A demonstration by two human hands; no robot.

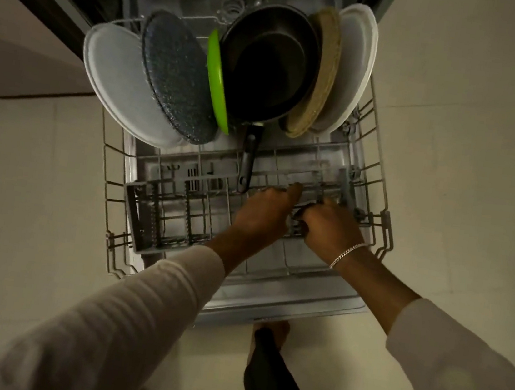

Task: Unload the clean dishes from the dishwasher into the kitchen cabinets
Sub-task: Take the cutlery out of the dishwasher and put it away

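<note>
Head view | left hand (265, 215) and right hand (332, 229) are held close, centre frame, over cutlery basket (149, 213) | dark item (299, 221) is gripped by right; left's grip cannot be told | plates (116, 84) and pan (266, 65) are stood on edge in rack (107, 155), upper frame, likely for draining; not yet unloaded

head view, steeply down, rack (381, 165) close

The middle of the rack (286, 166) is free between the plates (117, 78) at the back and the basket (149, 213) front left, but the pan handle (247, 160) reaches into it.
</note>
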